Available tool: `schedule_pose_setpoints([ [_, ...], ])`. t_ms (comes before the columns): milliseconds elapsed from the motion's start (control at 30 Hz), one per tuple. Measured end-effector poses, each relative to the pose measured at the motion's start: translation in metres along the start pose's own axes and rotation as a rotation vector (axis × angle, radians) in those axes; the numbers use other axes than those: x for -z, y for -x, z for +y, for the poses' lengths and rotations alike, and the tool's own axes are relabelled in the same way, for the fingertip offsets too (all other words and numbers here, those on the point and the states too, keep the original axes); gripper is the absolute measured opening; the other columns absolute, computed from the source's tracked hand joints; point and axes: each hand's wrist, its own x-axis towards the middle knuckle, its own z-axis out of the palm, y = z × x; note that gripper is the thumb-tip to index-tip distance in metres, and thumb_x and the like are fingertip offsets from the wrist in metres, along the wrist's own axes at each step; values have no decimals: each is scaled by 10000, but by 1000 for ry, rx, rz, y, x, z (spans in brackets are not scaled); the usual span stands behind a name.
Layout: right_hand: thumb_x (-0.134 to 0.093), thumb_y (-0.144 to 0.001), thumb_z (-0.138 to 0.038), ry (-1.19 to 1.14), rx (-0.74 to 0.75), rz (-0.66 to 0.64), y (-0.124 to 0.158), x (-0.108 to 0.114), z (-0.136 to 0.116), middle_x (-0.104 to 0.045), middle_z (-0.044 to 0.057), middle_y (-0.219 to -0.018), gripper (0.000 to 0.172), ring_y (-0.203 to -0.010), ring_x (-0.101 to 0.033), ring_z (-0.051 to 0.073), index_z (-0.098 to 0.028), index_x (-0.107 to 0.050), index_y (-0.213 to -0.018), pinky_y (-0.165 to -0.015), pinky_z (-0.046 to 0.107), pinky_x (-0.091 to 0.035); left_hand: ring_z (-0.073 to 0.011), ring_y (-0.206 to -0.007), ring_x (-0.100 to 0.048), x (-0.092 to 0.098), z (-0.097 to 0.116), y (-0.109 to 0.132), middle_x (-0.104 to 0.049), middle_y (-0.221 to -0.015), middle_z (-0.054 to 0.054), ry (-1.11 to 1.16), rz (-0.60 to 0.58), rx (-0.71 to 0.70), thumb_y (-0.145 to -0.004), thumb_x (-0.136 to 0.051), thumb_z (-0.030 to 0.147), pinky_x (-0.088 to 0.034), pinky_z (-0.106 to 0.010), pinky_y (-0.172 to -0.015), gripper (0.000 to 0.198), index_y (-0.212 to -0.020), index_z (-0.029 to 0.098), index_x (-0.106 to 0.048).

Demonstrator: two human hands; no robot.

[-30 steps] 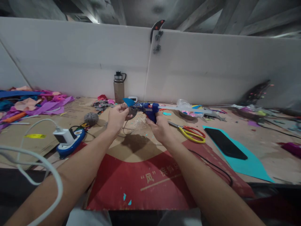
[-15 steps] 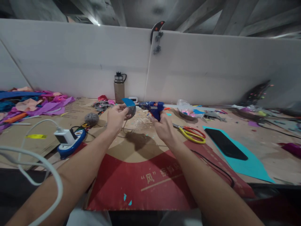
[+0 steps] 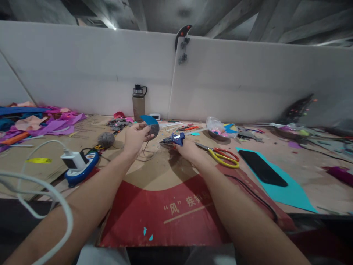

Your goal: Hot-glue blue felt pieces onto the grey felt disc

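My left hand [image 3: 134, 139] is raised over the cardboard and pinches a small round piece [image 3: 150, 125] that is blue above and grey below. A thin cord hangs from it to the table. My right hand [image 3: 186, 149] is low on the cardboard sheet [image 3: 176, 206], fingers wrapped round the handle of a blue glue gun [image 3: 173, 139]. The gun lies near the table surface with its nozzle pointing left. The two hands are a short way apart.
Yellow-and-red scissors [image 3: 223, 154] lie right of my right hand. A black phone [image 3: 261, 168] rests on a teal sheet [image 3: 292, 191]. A grey yarn ball [image 3: 106, 139], a bottle [image 3: 138, 102], a white charger on a blue power strip [image 3: 77, 163] and coloured scraps [image 3: 41, 123] lie to the left.
My right hand has lowered the glue gun from the round piece down to the table. My left hand has kept the round piece raised, almost still.
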Motion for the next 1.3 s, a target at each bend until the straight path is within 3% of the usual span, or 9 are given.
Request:
schedule_pose_setpoints([
  [67,-672,-593,-266,123,169,276,2,3,-2,-577,129,-737,246,-814,-548,256,-196,-436,-592,-733,411,-426,-117,-612,-607,-1,-2,0,-576,-677,-3,-15,-6,-19,-575,-721,243,-560,-330,-637,268,-757,118,-569],
  [133,-643,-629,-282,102,285,388,6,3,-11,-567,132,-809,217,-896,-513,254,-183,-450,-630,-804,428,-399,-125,-620,-609,-2,-2,2,-584,-666,-4,-62,-19,-65,-591,-706,251,-553,-327,-642,237,-746,121,-581],
  [233,-539,-729,-332,-177,302,147,15,-9,-34,-543,44,-775,170,-786,-509,170,-180,-463,-744,-778,373,-418,-125,-607,-599,-3,2,8,-596,-634,-1,-236,-37,-202,-634,-658,246,-529,-282,-644,150,-728,139,-611],
  [333,-609,-664,-287,-728,167,-102,22,-28,-60,-538,-9,-789,255,-742,-534,111,-191,-426,-811,-764,305,-442,-117,-653,-595,-4,9,15,-630,-680,-6,-444,-44,-382,-650,-624,195,-494,-228,-696,72,-709,161,-648],
  [467,-624,-656,-245,-1120,20,-393,27,-37,-76,-512,-68,-648,276,-560,-504,67,-208,-396,-807,-646,254,-465,-120,-714,-608,-3,11,17,-648,-742,-12,-463,-45,-421,-672,-608,189,-494,-229,-736,85,-741,173,-656],
  [533,-616,-685,-292,-1096,16,-417,26,-33,-74,-414,-108,-564,245,-433,-369,38,-215,-412,-799,-519,208,-416,-128,-689,-618,-2,8,13,-645,-735,-18,-375,-43,-329,-666,-627,221,-519,-248,-688,105,-752,163,-640],
  [633,-544,-751,-389,-927,77,-299,22,-26,-64,-304,-111,-511,193,-390,-216,38,-211,-474,-778,-399,177,-269,-140,-655,-632,-3,2,8,-639,-717,-32,-188,-81,-159,-647,-669,269,-551,-283,-632,185,-769,138,-621],
  [900,-521,-770,-330,-579,314,128,15,-15,-52,-520,-22,-667,163,-591,-434,84,-170,-549,-762,-559,217,-353,-143,-672,-634,-7,1,12,-640,-751,-57,-45,-119,-13,-617,-721,238,-572,-291,-607,237,-779,101,-617],
  [1300,-535,-759,-353,-525,293,206,12,-9,-49,-524,-17,-654,186,-584,-429,96,-170,-564,-771,-572,233,-362,-135,-663,-633,-13,8,18,-645,-778,-54,-27,-168,71,-620,-707,202,-565,-268,-588,177,-742,116,-612],
])
